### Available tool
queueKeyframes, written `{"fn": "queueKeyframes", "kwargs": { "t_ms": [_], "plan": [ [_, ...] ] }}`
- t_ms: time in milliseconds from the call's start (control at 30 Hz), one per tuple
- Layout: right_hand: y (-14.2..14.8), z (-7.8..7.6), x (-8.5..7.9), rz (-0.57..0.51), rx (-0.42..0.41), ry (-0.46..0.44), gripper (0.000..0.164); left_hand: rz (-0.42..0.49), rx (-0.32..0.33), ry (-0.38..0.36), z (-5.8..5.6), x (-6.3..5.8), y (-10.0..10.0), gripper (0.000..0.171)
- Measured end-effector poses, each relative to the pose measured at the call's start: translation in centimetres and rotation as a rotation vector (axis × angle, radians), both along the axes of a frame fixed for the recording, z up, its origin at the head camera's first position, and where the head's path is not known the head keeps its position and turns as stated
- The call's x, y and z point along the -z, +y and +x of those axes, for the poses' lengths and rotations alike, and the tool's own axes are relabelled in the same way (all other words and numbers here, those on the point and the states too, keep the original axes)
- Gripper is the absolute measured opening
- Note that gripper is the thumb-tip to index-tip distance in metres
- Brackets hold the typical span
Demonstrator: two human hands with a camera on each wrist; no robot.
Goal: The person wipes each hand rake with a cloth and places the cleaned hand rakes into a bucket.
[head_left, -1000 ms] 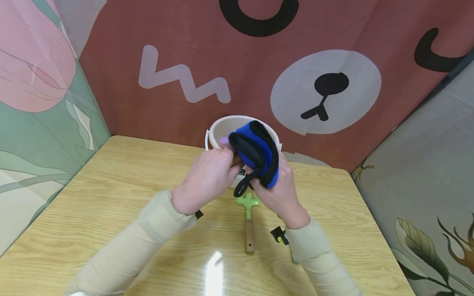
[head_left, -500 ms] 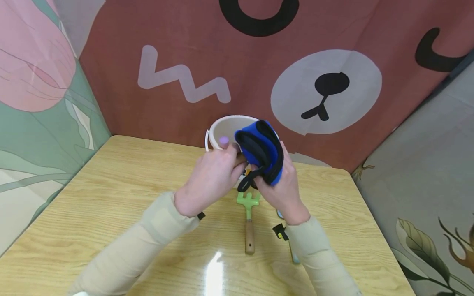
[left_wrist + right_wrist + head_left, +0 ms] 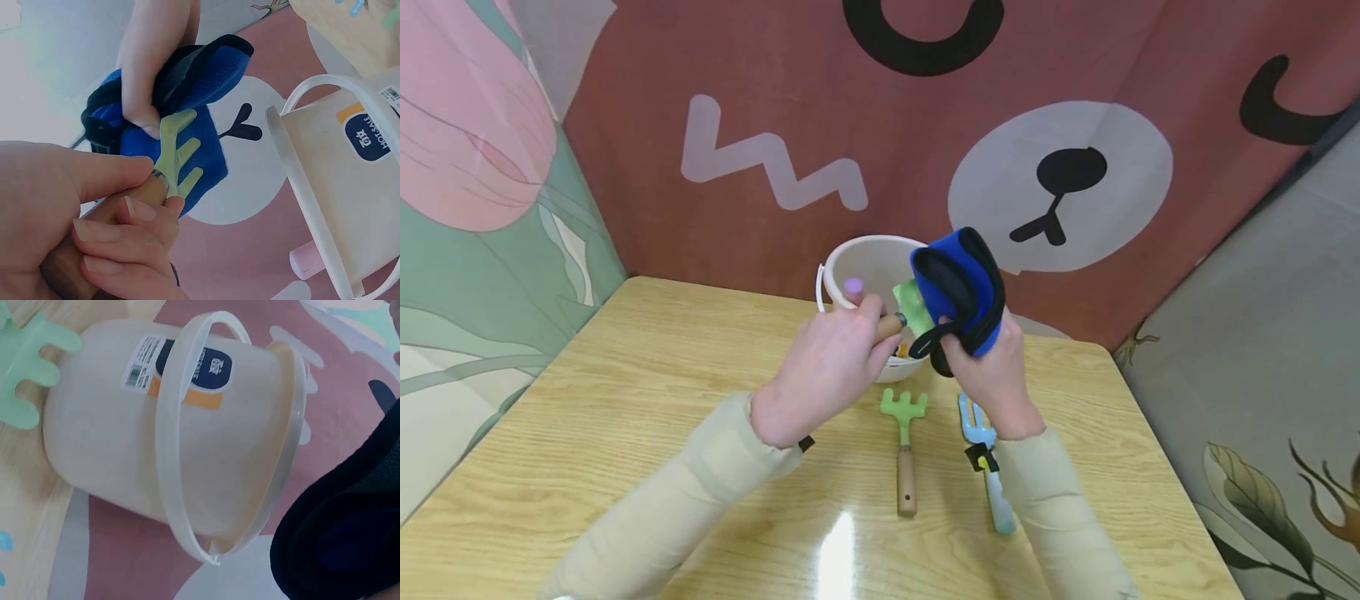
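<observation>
My left hand [image 3: 827, 367] grips the wooden handle [image 3: 125, 203] of a small garden fork with a pale green head [image 3: 167, 147]. In my right hand [image 3: 996, 379] is a folded blue cloth [image 3: 958, 279] with black edging and a black loop. The cloth lies right behind the fork's tines in the left wrist view; whether they touch I cannot tell. Both hands are above the table, in front of the white bucket [image 3: 876, 242]. The right wrist view catches only the cloth's dark edge [image 3: 337, 506].
A second green garden fork [image 3: 905, 408] with a wooden handle lies on the wooden table [image 3: 722, 350]. To its right lies a light blue fork [image 3: 977, 429]. A purple handle end [image 3: 853, 288] sticks up from the bucket. A patterned curtain [image 3: 910, 133] hangs behind the table.
My right hand has moved right and slightly up with the cloth, away from my left hand. The held fork's green head has come into view, and the blue fork on the table is uncovered.
</observation>
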State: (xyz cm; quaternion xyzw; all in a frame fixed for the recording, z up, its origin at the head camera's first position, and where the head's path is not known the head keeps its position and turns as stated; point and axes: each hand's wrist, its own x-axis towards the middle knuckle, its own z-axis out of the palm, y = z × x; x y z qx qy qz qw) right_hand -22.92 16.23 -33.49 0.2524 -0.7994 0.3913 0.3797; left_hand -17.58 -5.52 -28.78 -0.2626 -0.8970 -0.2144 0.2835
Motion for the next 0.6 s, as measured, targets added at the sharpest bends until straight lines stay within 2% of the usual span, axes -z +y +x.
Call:
{"fn": "queueKeyframes", "kwargs": {
  "t_ms": [133,367,600],
  "plan": [
    [0.4,-0.2,0.1,0.009,0.023,0.009,0.037,-0.001,0.0,-0.018,0.2,-0.1,0.0,0.026],
    [0.0,-0.2,-0.3,0.028,0.017,0.073,0.047,0.01,0.022,-0.027,0.2,-0.2,0.0,0.026],
    [-0.7,0.2,-0.5,0.022,0.029,0.136,0.048,0.005,0.012,-0.02,0.1,-0.2,0.1,0.025]
  ]
}}
